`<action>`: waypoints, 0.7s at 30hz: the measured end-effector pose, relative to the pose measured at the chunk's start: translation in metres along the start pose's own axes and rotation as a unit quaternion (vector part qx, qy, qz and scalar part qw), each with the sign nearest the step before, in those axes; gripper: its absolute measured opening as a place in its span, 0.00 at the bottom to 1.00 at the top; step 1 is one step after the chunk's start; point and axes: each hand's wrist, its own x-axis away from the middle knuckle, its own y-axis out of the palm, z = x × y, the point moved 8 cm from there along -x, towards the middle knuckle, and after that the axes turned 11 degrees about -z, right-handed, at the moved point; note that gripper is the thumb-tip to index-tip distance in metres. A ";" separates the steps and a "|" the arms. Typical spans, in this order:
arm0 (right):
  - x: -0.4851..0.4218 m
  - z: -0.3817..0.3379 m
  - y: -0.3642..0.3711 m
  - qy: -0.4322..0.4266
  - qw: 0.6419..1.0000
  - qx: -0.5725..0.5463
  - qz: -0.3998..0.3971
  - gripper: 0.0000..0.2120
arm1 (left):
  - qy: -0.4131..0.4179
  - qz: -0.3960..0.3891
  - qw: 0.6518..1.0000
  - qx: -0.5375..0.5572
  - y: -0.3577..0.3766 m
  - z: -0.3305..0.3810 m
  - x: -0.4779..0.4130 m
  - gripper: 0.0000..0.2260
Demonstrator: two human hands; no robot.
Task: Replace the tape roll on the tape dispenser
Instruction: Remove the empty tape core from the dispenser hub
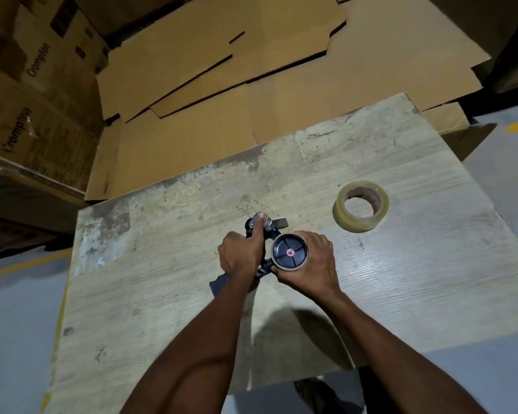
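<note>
The left hand [242, 254] is gripping the tape dispenser [265, 234] while the right hand [308, 261] is clasping its spent core [289, 251], the fresh tape roll [361, 206] lying flat nearer the right hand.

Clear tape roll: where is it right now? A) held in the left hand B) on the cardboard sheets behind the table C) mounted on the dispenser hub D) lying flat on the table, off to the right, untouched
D: the clear tape roll lies flat on the table, apart from both hands, which are on the tape dispenser.
</note>
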 end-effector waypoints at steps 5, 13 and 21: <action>0.006 -0.008 -0.004 -0.046 0.998 0.005 0.036 0.32 | 0.026 0.015 0.999 -0.019 -0.001 0.001 -0.006 0.46; 0.014 -0.015 -0.005 -0.095 0.994 0.022 0.052 0.31 | 0.072 0.011 0.997 -0.005 -0.005 0.004 -0.009 0.43; 0.015 -0.014 -0.005 -0.080 0.996 0.009 0.042 0.33 | 0.078 0.003 0.997 -0.009 -0.006 0.006 -0.004 0.44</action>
